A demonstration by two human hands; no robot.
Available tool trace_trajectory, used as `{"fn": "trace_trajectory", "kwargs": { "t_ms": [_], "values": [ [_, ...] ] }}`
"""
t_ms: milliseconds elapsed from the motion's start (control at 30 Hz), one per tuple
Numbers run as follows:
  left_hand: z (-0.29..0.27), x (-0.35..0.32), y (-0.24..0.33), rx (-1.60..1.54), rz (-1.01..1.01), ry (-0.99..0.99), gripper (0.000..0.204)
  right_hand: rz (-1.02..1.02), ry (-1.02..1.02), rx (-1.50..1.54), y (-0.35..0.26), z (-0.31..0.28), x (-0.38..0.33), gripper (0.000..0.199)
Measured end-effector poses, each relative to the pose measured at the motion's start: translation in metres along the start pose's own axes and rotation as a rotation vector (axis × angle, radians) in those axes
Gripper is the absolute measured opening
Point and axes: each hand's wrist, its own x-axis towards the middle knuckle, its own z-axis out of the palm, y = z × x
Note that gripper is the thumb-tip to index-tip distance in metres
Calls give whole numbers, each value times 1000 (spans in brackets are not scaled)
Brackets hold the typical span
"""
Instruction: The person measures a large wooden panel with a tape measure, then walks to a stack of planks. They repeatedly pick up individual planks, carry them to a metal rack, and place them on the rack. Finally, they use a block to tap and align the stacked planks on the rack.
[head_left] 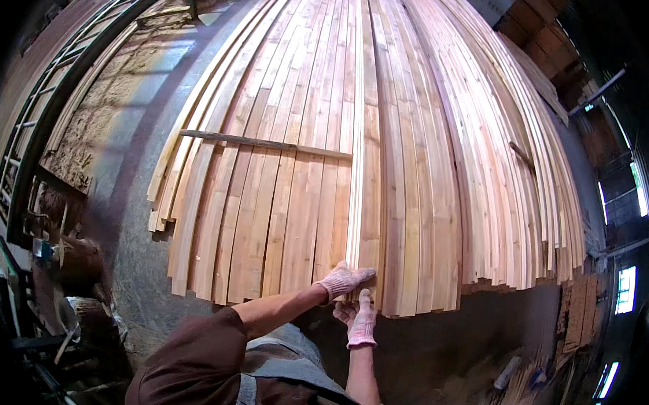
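Stick (269, 144) lies across planks (279, 222); dark frame (24, 194) stands left.

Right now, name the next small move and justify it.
Probably close the right hand around the near end of the pale strips: the left hand is at that end, while the right, just below, looks partly open.

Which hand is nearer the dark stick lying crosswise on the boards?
Left. The left hand is at the near ends of the pale strips, short of the stick; the right hand is farther from it, just below the left in view.
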Motion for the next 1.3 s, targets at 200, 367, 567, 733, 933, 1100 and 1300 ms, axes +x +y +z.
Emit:
{"fn": "trace_trajectory", "kwargs": {
  "t_ms": [200,367,567,733,933,1100,1300],
  "values": [
    [-22,-70,-4,-50,111,113,62,35,-580,-182,-32,-39,-34,69],
    [-41,-201,-22,-179,-63,137,60,93,-705,-123,-20,7,-2,87],
    [-35,-356,-103,-263,-114,227,49,-288,-1073,-412,40,146,14,67],
    [-28,-467,-171,-387,-128,189,69,133,-968,-140,51,263,-29,93],
    [-42,-559,-277,-313,-145,231,62,73,-968,-249,136,330,-86,89],
    [-126,-671,-323,-394,-221,145,66,6,-877,-310,221,410,-153,90],
    [-237,-772,-329,-441,-205,191,63,29,-851,-118,282,514,-201,65]
  ]
}}
